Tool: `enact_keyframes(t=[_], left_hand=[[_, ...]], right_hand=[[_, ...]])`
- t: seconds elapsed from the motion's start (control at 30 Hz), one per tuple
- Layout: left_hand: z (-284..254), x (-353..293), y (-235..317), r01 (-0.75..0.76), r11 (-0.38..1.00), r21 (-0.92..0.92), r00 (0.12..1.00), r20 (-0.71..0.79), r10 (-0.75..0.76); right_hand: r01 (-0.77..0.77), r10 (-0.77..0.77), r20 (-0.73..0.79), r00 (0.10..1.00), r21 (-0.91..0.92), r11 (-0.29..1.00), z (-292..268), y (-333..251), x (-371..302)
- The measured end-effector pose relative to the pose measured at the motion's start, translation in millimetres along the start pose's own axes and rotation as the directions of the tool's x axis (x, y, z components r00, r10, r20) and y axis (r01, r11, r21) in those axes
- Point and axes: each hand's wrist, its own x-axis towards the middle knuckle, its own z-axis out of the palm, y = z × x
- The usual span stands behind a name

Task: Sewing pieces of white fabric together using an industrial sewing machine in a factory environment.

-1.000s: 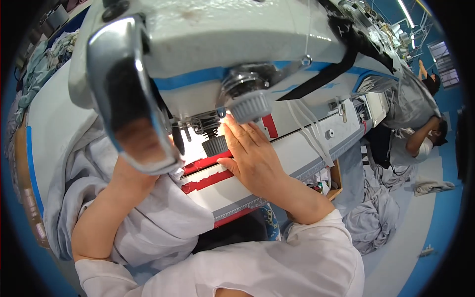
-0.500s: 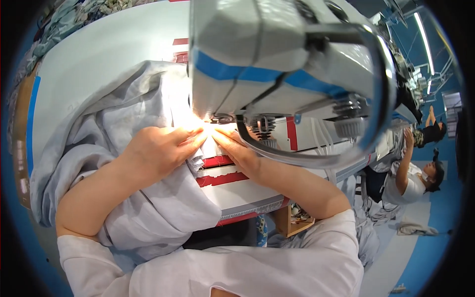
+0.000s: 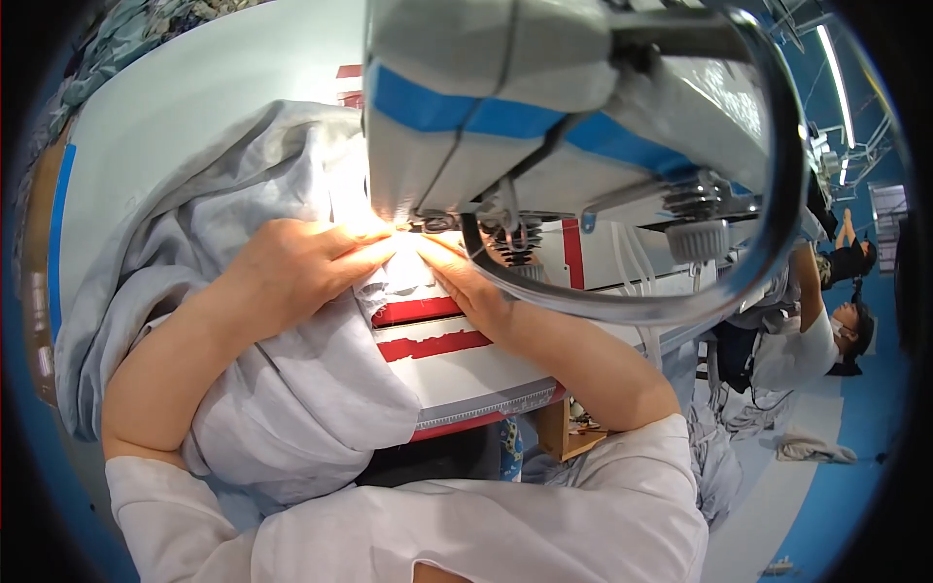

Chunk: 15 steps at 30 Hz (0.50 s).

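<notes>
A sewing machine (image 3: pixel 544 117) looms over the white surface (image 3: pixel 194 107). Grey cloth (image 3: pixel 243 321) lies under its needle. Left hand (image 3: pixel 292 267) and right hand (image 3: pixel 466 287) each pinch the cloth's edge, grip closed.

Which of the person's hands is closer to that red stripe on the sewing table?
The right. The right hand lies at the red stripe's right end, while the left hand rests on the grey fabric, left of the stripe.
</notes>
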Motion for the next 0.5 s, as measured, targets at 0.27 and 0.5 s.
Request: enact_keyframes(t=[0.27, 0.5], left_hand=[[-8, 1, -4, -0.007, 1.000, -0.019, 1.000, 0.010, 0.007], [5, 6, -18, -0.083, 0.996, -0.022, 0.983, -0.166, 0.078]], right_hand=[[-0.223, 0.241, -0.003, 0.971, 0.361, 0.905, -22, -5, 5], [-0.242, 0.275, -0.030, 0.961, 0.390, 0.888, -39, 36, 29]])
